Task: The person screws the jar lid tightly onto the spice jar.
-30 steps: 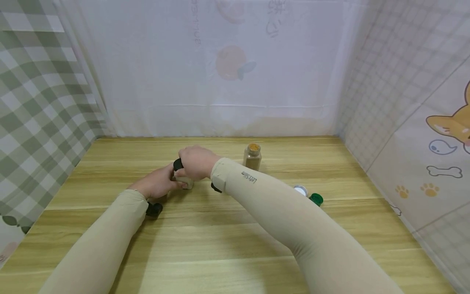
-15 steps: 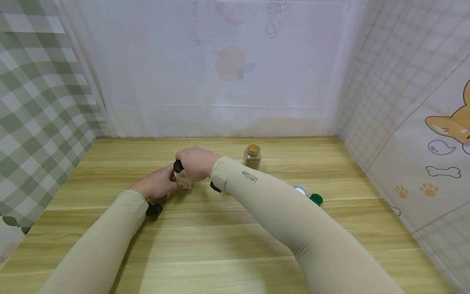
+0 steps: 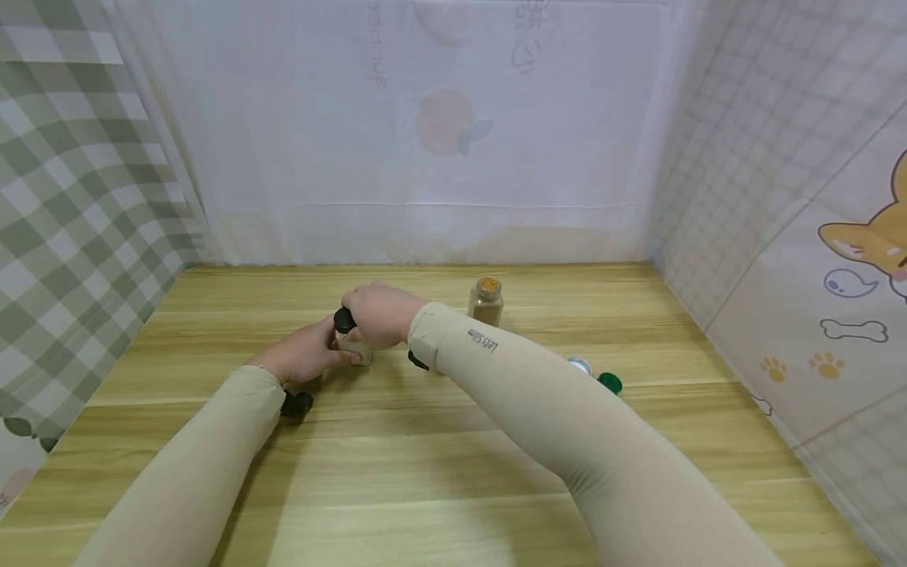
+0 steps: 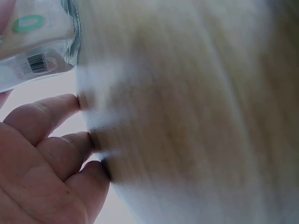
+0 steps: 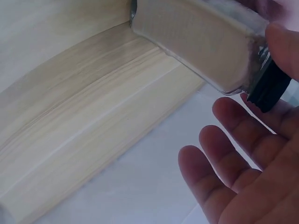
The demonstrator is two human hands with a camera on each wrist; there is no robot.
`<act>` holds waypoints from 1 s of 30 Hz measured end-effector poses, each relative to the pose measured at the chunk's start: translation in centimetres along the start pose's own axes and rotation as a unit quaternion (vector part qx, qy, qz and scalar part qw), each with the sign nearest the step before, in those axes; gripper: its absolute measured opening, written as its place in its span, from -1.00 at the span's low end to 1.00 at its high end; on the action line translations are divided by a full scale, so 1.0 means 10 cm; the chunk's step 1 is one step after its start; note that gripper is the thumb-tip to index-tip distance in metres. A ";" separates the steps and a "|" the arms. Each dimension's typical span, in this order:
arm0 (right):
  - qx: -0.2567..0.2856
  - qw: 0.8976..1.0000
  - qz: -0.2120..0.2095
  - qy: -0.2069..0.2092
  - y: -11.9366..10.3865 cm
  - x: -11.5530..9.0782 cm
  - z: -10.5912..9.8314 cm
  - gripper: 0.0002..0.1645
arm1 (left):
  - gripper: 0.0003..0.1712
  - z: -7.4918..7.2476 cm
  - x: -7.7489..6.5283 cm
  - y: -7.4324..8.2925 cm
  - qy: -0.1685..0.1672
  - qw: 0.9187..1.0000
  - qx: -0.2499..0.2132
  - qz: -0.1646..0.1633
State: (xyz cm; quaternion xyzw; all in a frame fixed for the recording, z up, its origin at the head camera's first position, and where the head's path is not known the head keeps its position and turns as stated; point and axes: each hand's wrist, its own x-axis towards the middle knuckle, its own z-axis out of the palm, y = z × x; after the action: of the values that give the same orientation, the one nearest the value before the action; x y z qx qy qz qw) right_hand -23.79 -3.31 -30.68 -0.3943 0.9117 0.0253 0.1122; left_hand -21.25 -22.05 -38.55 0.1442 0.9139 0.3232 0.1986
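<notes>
Toward the back left of the table, a glass spice jar (image 3: 364, 354) of pale beige powder stands between my hands. My left hand (image 3: 306, 353) grips its body from the left. At the top, my right hand (image 3: 383, 315) pinches the black cap (image 3: 344, 320) between thumb and forefinger. In the right wrist view the cap (image 5: 270, 86) sits on the jar's neck, and the other fingers (image 5: 215, 149) are spread below it. A barcode shows on the jar (image 4: 46, 42) in the left wrist view, where the lower left fingers (image 4: 65, 151) touch the table.
An uncapped spice jar (image 3: 486, 309) with orange powder at its mouth stands right of my hands. A round silver-white piece (image 3: 580, 365) and a green cap (image 3: 610, 383) lie beyond my right forearm. Fabric-covered walls (image 3: 453, 181) border the wooden table (image 3: 397, 488).
My right fingers have shifted slightly on the black cap, and a little more of its top shows. The left hand and the jar have stayed in place.
</notes>
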 end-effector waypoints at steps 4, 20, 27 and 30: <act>-0.008 1.000 0.002 0.000 0.00 0.00 0.00 -0.55 | -0.08 0.00 0.00 0.01 0.003 1.000 -0.002 0.002; -0.014 1.000 0.008 -0.007 -0.04 0.00 0.01 -0.47 | -0.15 0.03 0.00 0.01 0.023 1.000 -0.009 -0.004; -0.015 1.000 0.012 -0.005 -0.05 0.00 0.01 -0.44 | -0.14 0.03 0.00 0.00 0.026 1.000 -0.005 -0.004; -0.009 1.000 0.018 -0.006 -0.06 -0.01 0.00 -0.43 | -0.09 0.04 0.01 0.00 0.026 1.000 -0.004 -0.001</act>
State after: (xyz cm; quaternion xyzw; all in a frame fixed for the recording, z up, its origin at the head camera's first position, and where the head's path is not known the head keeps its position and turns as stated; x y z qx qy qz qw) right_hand -23.32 -3.66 -30.61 -0.3786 0.9177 0.0379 0.1137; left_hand -21.15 -21.86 -38.85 0.1340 0.9176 0.3305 0.1756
